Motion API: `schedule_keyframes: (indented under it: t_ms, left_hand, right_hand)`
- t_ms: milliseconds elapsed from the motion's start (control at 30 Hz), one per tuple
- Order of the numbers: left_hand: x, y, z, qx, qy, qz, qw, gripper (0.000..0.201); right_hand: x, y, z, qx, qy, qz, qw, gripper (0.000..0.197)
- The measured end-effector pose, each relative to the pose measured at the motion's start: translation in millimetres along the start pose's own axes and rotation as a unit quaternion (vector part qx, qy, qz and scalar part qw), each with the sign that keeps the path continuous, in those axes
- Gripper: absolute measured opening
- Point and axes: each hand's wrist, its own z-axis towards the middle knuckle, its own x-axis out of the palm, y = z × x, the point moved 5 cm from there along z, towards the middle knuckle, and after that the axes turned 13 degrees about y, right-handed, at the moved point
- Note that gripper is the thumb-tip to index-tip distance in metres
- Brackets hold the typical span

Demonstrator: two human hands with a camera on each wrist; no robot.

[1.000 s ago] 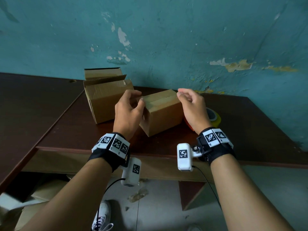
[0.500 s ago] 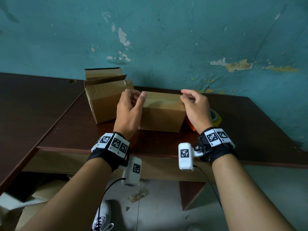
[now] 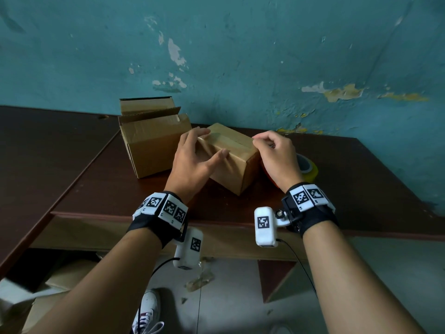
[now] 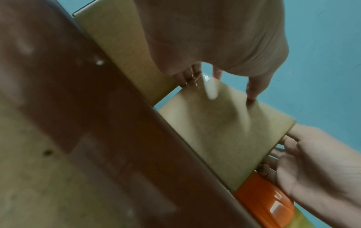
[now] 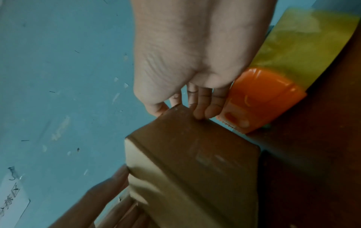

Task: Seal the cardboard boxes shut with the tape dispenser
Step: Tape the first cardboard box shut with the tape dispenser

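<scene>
Standing at the far left of the brown table [image 3: 101, 186], the larger cardboard box [image 3: 154, 145] has its flaps raised and shows no tape. Just right of it, the small box [image 3: 231, 162] now sits rotated, one corner pointing toward the person; half a second ago its long face was square to the table edge, and a second ago it was turned the other way.

The left hand [image 3: 192, 160] spans the small box's near-left end, fingers extended over the top edge and thumb laid on the side face, pressing rather than clamping. A glossy strip of tape [image 3: 224, 138] runs along the top seam and wrinkles under this hand. The right hand [image 3: 277, 155] has its fingers curled onto the box's right-hand top edge, pinching there.

Rotation combined with pressing suggests the tape ends are being smoothed down over the box ends, so this box is probably nearly sealed.

Lying on the table behind the right hand, the tape dispenser [image 5: 259, 98], orange with a yellowish roll, is held by neither hand. The larger box remains to be closed and taped.
</scene>
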Motion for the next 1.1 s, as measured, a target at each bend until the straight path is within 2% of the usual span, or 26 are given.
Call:
schedule_keyframes:
  t_ms: [133, 200, 333, 400, 600, 733, 800, 867, 933, 1100]
  left_hand:
    - [-4, 1, 2, 0.022, -0.025, 0.038, 0.999, 0.035]
    - [-3, 1, 3, 0.027, -0.021, 0.044, 0.998, 0.029]
    - [6, -4, 2, 0.03, 0.043, -0.009, 0.999, 0.054]
    - [12, -5, 1, 0.037, 0.076, 0.01, 0.996, 0.063]
    - [14, -6, 0, 0.063, 0.069, 0.078, 0.993, 0.06]
    - [13, -5, 0, 0.058, 0.056, 0.088, 0.993, 0.062]
    - [12, -4, 0, 0.055, 0.048, 0.093, 0.993, 0.063]
    - [12, -4, 0, 0.053, 0.048, 0.088, 0.994, 0.065]
    - [12, -4, 0, 0.052, 0.049, 0.087, 0.994, 0.065]
    - [13, -7, 0, 0.046, 0.054, 0.082, 0.994, 0.068]
  right_hand:
    - [5, -2, -1, 0.008, 0.014, 0.005, 1.0, 0.012]
    - [9, 0, -1, 0.007, 0.02, -0.002, 1.0, 0.019]
    - [15, 0, -2, 0.018, 0.038, 0.019, 0.999, 0.033]
    - [17, 1, -2, 0.024, 0.045, 0.028, 0.998, 0.039]
    - [14, 4, -3, 0.016, 0.041, 0.02, 0.999, 0.035]
    - [-5, 4, -3, 0.016, -0.049, -0.055, 0.997, 0.025]
    - [-17, 4, -4, 0.031, -0.103, -0.115, 0.988, 0.018]
    - [-25, 1, -6, 0.059, -0.128, -0.164, 0.976, 0.015]
    - [-28, -3, -7, 0.111, -0.124, -0.21, 0.963, 0.026]
    - [-25, -17, -6, 0.215, -0.046, -0.32, 0.921, 0.077]
